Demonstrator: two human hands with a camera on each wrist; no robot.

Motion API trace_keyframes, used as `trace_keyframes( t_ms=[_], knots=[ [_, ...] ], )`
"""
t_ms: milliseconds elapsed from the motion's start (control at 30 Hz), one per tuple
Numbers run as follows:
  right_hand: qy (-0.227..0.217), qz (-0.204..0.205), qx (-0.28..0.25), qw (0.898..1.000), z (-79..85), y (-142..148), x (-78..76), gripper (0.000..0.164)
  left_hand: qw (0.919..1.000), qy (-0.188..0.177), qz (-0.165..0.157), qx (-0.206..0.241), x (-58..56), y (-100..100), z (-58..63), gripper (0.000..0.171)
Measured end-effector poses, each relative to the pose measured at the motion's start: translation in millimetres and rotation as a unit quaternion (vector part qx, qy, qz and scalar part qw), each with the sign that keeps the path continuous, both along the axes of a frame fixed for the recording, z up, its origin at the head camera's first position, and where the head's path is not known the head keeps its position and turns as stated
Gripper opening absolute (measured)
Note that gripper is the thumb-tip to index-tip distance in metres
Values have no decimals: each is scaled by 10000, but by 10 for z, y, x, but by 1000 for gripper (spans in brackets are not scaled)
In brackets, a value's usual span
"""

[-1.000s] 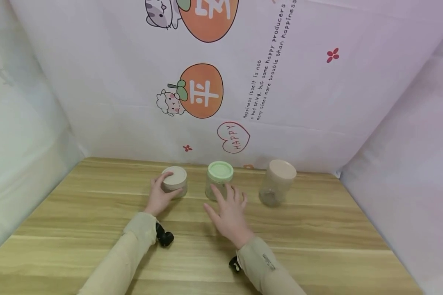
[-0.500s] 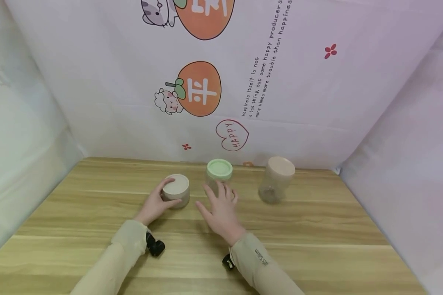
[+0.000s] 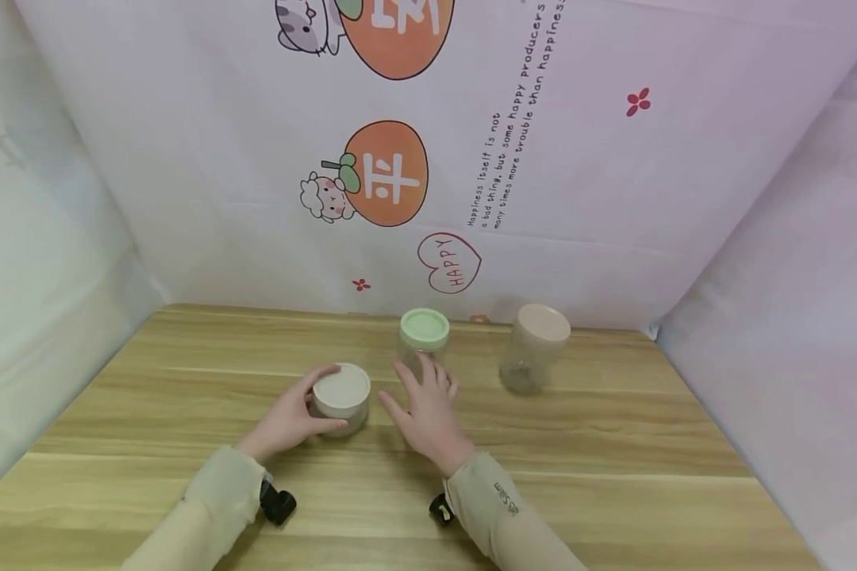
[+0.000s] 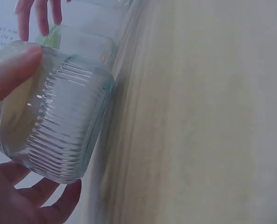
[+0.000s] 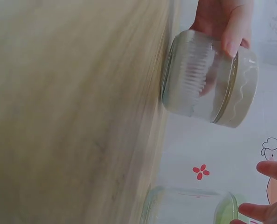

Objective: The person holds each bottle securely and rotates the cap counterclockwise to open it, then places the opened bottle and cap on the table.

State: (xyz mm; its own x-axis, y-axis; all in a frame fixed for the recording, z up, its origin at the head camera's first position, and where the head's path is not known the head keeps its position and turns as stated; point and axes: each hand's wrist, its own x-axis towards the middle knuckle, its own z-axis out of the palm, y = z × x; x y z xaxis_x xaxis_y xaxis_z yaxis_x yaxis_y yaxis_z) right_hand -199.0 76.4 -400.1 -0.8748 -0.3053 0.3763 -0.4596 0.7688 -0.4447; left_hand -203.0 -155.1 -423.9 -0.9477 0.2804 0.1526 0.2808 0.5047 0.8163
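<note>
My left hand (image 3: 286, 416) grips a short clear ribbed jar with a cream lid (image 3: 342, 386), thumb on the near side and fingers round the far side. In the left wrist view the ribbed glass of this jar (image 4: 66, 116) fills the space between thumb and fingers. My right hand (image 3: 428, 412) has its fingers spread in front of a clear jar with a green lid (image 3: 424, 327); they hold nothing. Whether the fingertips touch that jar I cannot tell. The right wrist view shows the cream-lidded jar (image 5: 199, 77) in the left hand and part of the green-lidded jar (image 5: 190, 205).
A taller clear jar with a pale peach lid (image 3: 536, 349) stands at the back right of the wooden table (image 3: 614, 444). A printed white cloth (image 3: 543, 262) hangs right behind the table, with white cloth sides left and right.
My left hand has brought the cream-lidded jar from the back row toward me. The right hand has shifted slightly left, fingers still spread; the other two jars stay in place.
</note>
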Motion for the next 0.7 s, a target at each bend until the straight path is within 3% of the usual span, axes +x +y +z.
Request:
trace_keyframes(
  t_ms=[300,500,700],
  knots=[
    [-169,159,-221,9995,-3,19,13,52,9994,280,96,-193,106,62,88,104],
    [-243,181,-199,9993,-15,25,12,50,9959,462,280,-722,165,154,154,96],
    [-296,265,-254,9989,-9,21,15,50,9939,554,341,-887,185,193,156,84]
  ],
)
